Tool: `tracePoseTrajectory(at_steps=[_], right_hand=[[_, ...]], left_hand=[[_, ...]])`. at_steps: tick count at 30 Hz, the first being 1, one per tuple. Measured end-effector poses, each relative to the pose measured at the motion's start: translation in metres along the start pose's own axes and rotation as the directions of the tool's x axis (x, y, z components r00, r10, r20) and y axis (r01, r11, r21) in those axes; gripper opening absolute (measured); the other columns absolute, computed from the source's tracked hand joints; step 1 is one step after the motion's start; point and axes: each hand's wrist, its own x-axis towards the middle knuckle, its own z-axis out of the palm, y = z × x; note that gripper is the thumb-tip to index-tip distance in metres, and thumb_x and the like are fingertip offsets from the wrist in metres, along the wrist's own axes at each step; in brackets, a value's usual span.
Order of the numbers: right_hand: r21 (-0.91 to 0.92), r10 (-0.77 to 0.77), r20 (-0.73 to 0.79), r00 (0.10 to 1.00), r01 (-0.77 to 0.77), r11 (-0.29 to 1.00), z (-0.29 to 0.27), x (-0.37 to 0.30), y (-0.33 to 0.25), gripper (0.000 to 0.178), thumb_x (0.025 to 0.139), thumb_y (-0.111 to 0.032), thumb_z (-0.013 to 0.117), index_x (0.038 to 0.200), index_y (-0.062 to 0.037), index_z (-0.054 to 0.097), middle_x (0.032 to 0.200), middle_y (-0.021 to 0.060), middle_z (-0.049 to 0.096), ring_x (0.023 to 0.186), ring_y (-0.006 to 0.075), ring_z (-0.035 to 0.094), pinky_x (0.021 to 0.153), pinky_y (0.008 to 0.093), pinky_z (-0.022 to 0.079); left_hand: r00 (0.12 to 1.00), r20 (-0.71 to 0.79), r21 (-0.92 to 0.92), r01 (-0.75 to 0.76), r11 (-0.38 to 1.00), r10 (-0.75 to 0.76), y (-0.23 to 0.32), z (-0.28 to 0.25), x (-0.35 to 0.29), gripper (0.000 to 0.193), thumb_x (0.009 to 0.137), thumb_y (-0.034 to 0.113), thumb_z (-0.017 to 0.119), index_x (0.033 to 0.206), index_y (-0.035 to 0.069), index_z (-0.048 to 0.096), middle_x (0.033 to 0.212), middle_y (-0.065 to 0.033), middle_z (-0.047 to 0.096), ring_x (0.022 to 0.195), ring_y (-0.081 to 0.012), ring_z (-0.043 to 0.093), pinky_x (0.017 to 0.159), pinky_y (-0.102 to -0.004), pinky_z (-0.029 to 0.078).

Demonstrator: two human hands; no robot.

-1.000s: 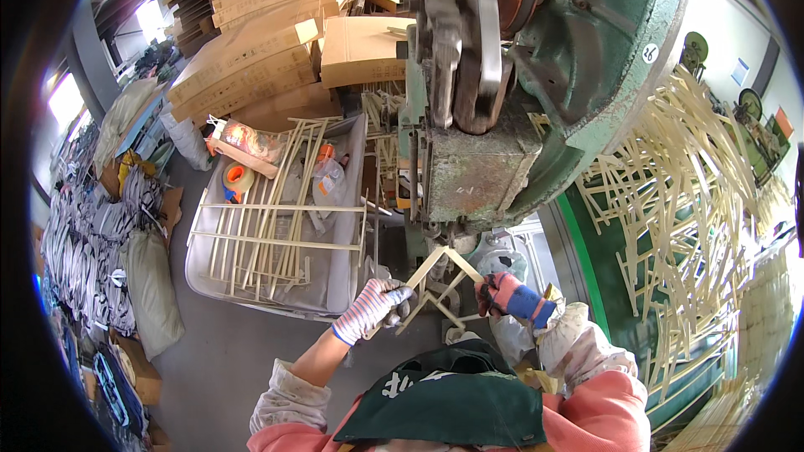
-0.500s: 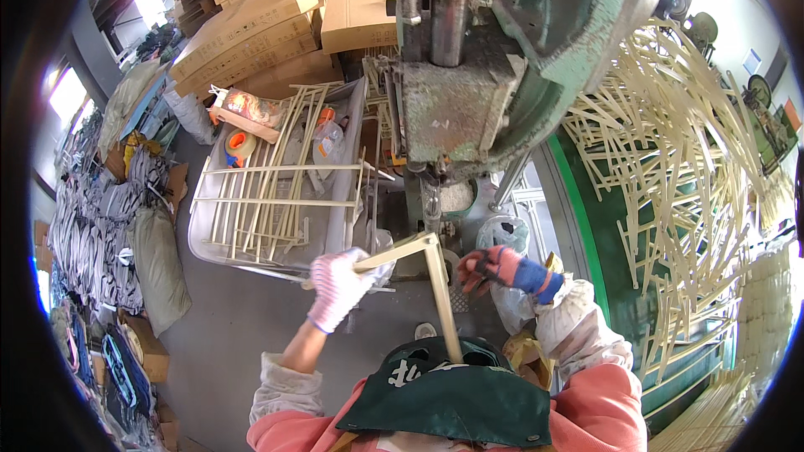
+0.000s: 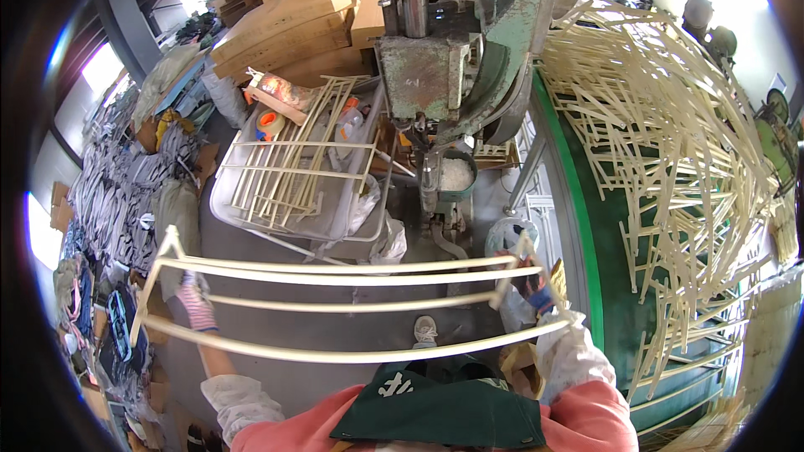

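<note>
A long cream-coloured rack frame is stretched across in front of me, several long bars joined by short angled end pieces. My left hand, in a white and red striped glove, is closed on its left end, partly behind the bars. At the other end my right hand, in an orange and blue glove, grips the frame; bars hide much of its fingers. Just beyond the frame stands a worn green press machine, its lower post apart from the bars.
Left of the press, a pale plastic bin carries more cream frames, orange tape and bags. On the right, a green-edged table bears a large heap of cream bars. Cardboard is stacked behind; a green bucket sits beside the press.
The frame has turned from end-on at the press to lying sideways across my front. My left hand moved left and down; my right hand, previously off the frame, now holds its right end.
</note>
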Motion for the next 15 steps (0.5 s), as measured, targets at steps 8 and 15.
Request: tracePoseTrajectory(at_steps=[8, 15], right_hand=[[-0.138, -0.023, -0.324, 0.946, -0.023, 0.99, 0.144, -0.062, -0.102, 0.024, 0.088, -0.028, 0.056, 0.102, -0.0085, 0.055, 0.06, -0.0083, 0.036, 0.048, 0.0017, 0.032, 0.043, 0.0197, 0.028], [-0.31, 0.238, -0.055, 0.97, -0.243, 0.919, 0.247, -0.012, -0.085, 0.036, 0.085, -0.023, 0.064, 0.113, -0.001, 0.058, 0.068, -0.0015, 0.053, 0.053, 0.004, 0.046, 0.042, 0.0196, 0.038]], left_hand=[[0.864, -0.271, 0.079, 0.459, 0.885, -0.424, -0.136, -0.046, -0.112, 0.014, 0.079, 0.022, 0.063, 0.076, 0.008, 0.059, 0.066, -0.0028, 0.054, 0.052, -0.0143, 0.049, 0.047, -0.0303, 0.04], [0.766, 0.38, -0.128, 0.599, 0.791, -0.518, -0.107, 0.106, -0.202, 0.032, 0.094, 0.028, 0.045, 0.111, 0.004, 0.055, 0.099, -0.0077, 0.06, 0.081, -0.0159, 0.056, 0.075, -0.0289, 0.047]])
